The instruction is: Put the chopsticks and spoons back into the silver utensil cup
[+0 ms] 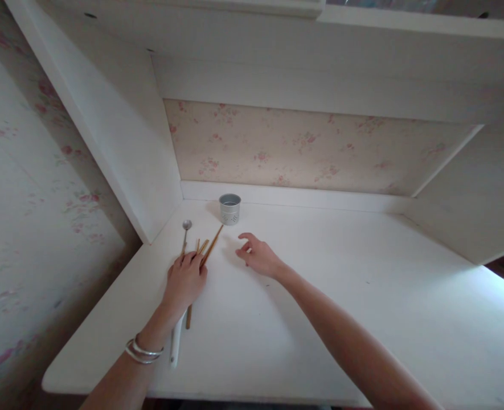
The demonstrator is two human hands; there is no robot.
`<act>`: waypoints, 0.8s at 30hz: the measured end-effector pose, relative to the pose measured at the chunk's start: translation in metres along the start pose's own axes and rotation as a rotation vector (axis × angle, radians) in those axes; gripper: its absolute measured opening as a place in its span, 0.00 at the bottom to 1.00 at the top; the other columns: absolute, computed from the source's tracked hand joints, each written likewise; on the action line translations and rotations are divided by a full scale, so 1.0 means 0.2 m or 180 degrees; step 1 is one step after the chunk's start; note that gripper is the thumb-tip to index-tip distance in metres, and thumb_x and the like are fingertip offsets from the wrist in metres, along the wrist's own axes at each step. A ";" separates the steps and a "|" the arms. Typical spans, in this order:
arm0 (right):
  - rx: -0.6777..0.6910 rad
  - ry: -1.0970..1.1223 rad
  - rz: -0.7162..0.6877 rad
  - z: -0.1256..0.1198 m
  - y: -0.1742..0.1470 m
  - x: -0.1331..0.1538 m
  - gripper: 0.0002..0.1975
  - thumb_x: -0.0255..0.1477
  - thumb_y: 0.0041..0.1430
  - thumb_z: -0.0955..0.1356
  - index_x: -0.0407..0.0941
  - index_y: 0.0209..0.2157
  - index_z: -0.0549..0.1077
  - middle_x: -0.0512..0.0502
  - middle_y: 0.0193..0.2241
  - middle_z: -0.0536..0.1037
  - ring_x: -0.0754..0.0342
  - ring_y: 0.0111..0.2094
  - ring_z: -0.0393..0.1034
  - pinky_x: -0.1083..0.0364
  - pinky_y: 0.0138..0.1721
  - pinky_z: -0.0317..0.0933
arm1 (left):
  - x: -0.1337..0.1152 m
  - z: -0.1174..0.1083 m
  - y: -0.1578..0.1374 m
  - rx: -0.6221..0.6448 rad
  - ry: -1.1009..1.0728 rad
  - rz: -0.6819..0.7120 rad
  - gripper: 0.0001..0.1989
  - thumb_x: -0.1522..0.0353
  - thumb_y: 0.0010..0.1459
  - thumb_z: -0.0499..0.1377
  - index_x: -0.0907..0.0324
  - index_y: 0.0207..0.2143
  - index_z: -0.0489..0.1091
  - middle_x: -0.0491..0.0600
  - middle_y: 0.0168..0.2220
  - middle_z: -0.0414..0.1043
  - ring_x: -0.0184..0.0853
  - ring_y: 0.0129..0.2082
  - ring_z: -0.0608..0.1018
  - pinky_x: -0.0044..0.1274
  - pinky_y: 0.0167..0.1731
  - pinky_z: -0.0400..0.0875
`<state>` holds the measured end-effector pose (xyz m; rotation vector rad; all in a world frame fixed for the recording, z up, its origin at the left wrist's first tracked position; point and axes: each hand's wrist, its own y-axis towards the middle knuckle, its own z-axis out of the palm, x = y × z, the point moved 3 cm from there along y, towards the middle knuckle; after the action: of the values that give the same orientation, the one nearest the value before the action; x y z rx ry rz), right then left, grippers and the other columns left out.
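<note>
On the left part of the white desk, my left hand (pixel 186 279) lies palm down with its fingers curled over several wooden chopsticks (pixel 212 246). A long-handled metal spoon (pixel 187 225) reaches out past its fingertips, and a white handle (pixel 175 341) sticks out below the palm; whether the two are one piece is hidden. My right hand (pixel 257 254) hovers over the desk to the right of the chopsticks, fingers bent and apart, holding nothing. Just beyond it a small grey metal cup (pixel 230 210) with punched holes stands upright, touched by neither hand.
The white desk (pixel 320 319) has a raised back strip and flowered wallpaper (pixel 303 145) behind. A white side panel (pixel 119 125) closes the left, another panel (pixel 461 193) the right. A shelf (pixel 311 74) overhangs the back. Small dark specks lie on the desktop.
</note>
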<state>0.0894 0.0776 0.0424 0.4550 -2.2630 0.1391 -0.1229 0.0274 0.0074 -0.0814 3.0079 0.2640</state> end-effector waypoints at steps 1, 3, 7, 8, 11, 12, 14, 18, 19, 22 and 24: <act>-0.0065 -0.0227 -0.0006 -0.03 0.08 0.03 0.23 0.35 0.60 0.66 0.49 0.56 0.60 0.48 0.38 0.79 0.55 0.30 0.73 0.57 0.33 0.63 | 0.00 -0.01 0.00 -0.0028 -0.0016 0.0005 0.17 0.66 0.60 0.49 0.54 0.50 0.69 0.49 0.55 0.66 0.42 0.55 0.65 0.33 0.57 0.59; -0.0206 -0.0661 0.0051 -0.07 0.23 0.08 0.28 0.35 0.61 0.65 0.48 0.61 0.54 0.46 0.40 0.79 0.50 0.36 0.75 0.55 0.37 0.63 | -0.01 -0.02 0.01 -0.0045 -0.0045 0.0026 0.17 0.65 0.60 0.50 0.53 0.50 0.68 0.49 0.55 0.66 0.42 0.56 0.65 0.33 0.56 0.60; -0.0362 -0.0923 0.0149 -0.10 0.46 0.13 0.30 0.35 0.61 0.64 0.46 0.63 0.52 0.39 0.43 0.78 0.42 0.44 0.73 0.49 0.42 0.63 | 0.00 -0.04 0.01 0.0004 -0.0051 0.0029 0.16 0.65 0.60 0.50 0.51 0.50 0.68 0.50 0.54 0.67 0.41 0.55 0.66 0.33 0.53 0.62; -0.0383 -0.0957 0.0167 -0.10 0.49 0.13 0.29 0.35 0.61 0.64 0.46 0.62 0.54 0.38 0.43 0.78 0.41 0.44 0.73 0.48 0.42 0.62 | 0.00 -0.04 0.01 -0.0001 -0.0046 0.0030 0.16 0.64 0.60 0.50 0.51 0.49 0.68 0.50 0.54 0.67 0.41 0.54 0.66 0.33 0.52 0.62; -0.0489 -0.1039 0.0201 -0.09 0.56 0.12 0.21 0.34 0.63 0.62 0.46 0.57 0.62 0.38 0.44 0.78 0.41 0.46 0.72 0.48 0.44 0.62 | 0.02 -0.04 0.01 0.0006 -0.0060 0.0051 0.16 0.64 0.60 0.51 0.52 0.49 0.69 0.50 0.54 0.67 0.41 0.54 0.66 0.32 0.53 0.62; -0.0542 -0.1058 0.0196 -0.10 0.57 0.11 0.18 0.33 0.64 0.61 0.46 0.55 0.65 0.38 0.44 0.77 0.42 0.46 0.72 0.49 0.44 0.62 | 0.02 -0.03 0.02 0.0007 -0.0072 0.0057 0.16 0.63 0.60 0.51 0.51 0.49 0.69 0.50 0.54 0.67 0.40 0.54 0.66 0.32 0.53 0.62; -0.0657 -0.1086 0.0149 -0.11 0.56 0.10 0.15 0.31 0.65 0.59 0.47 0.50 0.69 0.40 0.44 0.77 0.45 0.46 0.72 0.51 0.44 0.61 | 0.04 -0.03 0.02 -0.0029 -0.0102 0.0096 0.16 0.63 0.60 0.51 0.51 0.50 0.69 0.50 0.53 0.67 0.40 0.54 0.66 0.31 0.53 0.62; -0.0866 -0.1094 -0.0035 -0.18 0.47 0.10 0.12 0.31 0.66 0.59 0.48 0.47 0.70 0.44 0.43 0.78 0.49 0.44 0.72 0.54 0.43 0.61 | 0.05 -0.02 0.02 -0.0101 -0.0151 0.0231 0.16 0.63 0.60 0.50 0.53 0.49 0.69 0.51 0.53 0.67 0.40 0.55 0.66 0.31 0.54 0.61; -0.0907 -0.1077 -0.0088 -0.20 0.43 0.11 0.12 0.31 0.66 0.59 0.48 0.47 0.69 0.45 0.42 0.78 0.50 0.43 0.72 0.55 0.42 0.61 | 0.05 -0.02 0.02 -0.0097 -0.0159 0.0242 0.16 0.63 0.60 0.50 0.54 0.48 0.69 0.51 0.52 0.67 0.40 0.55 0.66 0.31 0.54 0.61; -0.0983 -0.1010 -0.0238 -0.26 0.27 0.11 0.12 0.32 0.67 0.59 0.48 0.48 0.68 0.48 0.42 0.77 0.54 0.37 0.73 0.57 0.40 0.61 | 0.05 -0.02 0.01 -0.0059 -0.0185 0.0239 0.16 0.63 0.61 0.49 0.53 0.48 0.69 0.51 0.53 0.67 0.40 0.55 0.66 0.32 0.54 0.61; -0.1030 -0.0874 -0.0353 -0.28 0.14 0.10 0.11 0.32 0.67 0.59 0.48 0.47 0.68 0.49 0.41 0.77 0.56 0.34 0.73 0.58 0.38 0.61 | 0.05 -0.01 0.01 -0.0003 -0.0195 0.0212 0.16 0.63 0.61 0.49 0.52 0.49 0.69 0.51 0.54 0.66 0.40 0.55 0.66 0.32 0.54 0.61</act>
<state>0.1056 0.1115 0.0966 0.4447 -2.4597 -0.3623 -0.1337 0.0293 0.0092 0.0263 2.9531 0.2694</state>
